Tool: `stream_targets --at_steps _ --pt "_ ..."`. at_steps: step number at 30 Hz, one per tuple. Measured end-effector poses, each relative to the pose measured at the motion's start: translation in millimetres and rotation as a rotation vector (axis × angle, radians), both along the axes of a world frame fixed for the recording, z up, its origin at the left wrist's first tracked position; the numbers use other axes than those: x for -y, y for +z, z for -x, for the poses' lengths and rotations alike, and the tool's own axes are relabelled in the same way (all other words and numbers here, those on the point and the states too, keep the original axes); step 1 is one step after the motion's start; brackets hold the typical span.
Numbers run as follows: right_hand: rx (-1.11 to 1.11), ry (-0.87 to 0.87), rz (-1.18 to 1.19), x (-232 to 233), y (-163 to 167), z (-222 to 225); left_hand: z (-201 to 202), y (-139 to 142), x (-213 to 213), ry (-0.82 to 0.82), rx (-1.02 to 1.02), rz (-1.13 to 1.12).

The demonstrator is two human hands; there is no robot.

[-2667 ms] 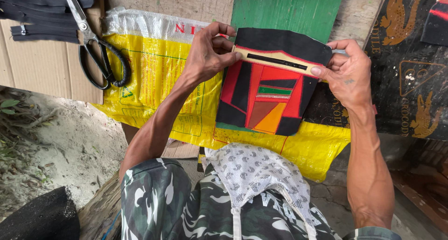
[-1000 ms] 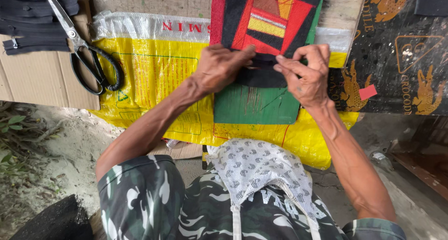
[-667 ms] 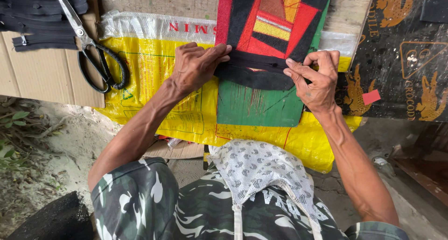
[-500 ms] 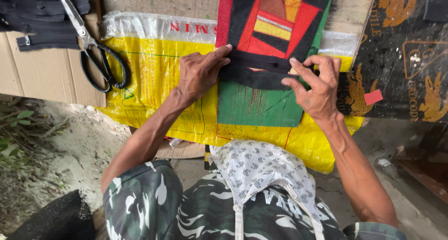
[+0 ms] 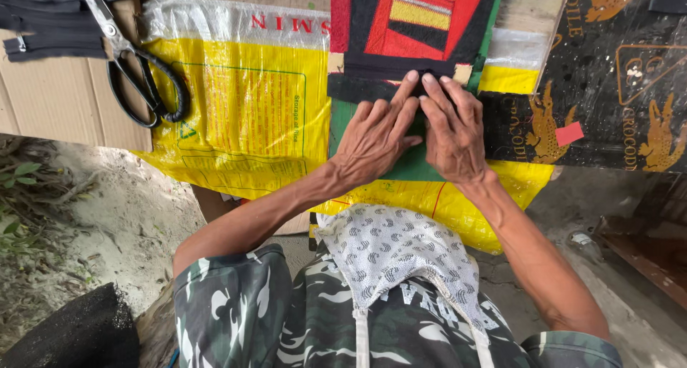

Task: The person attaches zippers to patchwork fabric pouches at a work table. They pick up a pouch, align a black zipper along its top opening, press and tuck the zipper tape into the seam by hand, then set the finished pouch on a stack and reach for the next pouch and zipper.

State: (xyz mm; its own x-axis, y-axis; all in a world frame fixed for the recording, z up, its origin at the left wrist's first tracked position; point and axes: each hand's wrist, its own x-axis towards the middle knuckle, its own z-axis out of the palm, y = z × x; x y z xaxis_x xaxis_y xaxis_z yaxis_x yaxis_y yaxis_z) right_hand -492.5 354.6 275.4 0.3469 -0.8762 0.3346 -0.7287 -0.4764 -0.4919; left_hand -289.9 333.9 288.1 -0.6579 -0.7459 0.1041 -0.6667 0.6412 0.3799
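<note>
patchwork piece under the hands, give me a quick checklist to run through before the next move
1. Both hands on the work: ok. Left hand and right hand lie flat, side by side.
2. Patchwork piece lying flat: ok where visible; its top runs out of frame.
3. Green board under it, on the yellow sack: ok.
4. Scissors clear of the hands: ok, off to the left, handles toward the sack.
5. Black strip aligned at the fingertips: cannot tell, fingers cover it.

Soft even daylight, no hard shadows; mild glare on the yellow plastic sack [image 5: 243, 110] left of the hands, edges bowed by wide-angle lens.
</note>
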Motion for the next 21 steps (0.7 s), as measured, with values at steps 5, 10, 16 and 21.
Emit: stream_targets --at_steps 5,10,16,21 --pt "-0.075 -0.005 0.002 0 0 -1 2 -3 3 -0.011 0.146 0.094" --pt "-0.081 -0.055 -0.008 -3 6 8 -26 -1 6 0.006 0.169 0.101" --pt "-0.055 -0.082 -0.004 -6 1 17 -60 -4 8 0.081 0.180 0.129" --pt "-0.037 -0.092 -0.007 -8 -1 14 -64 3 8 0.160 0.121 0.032"
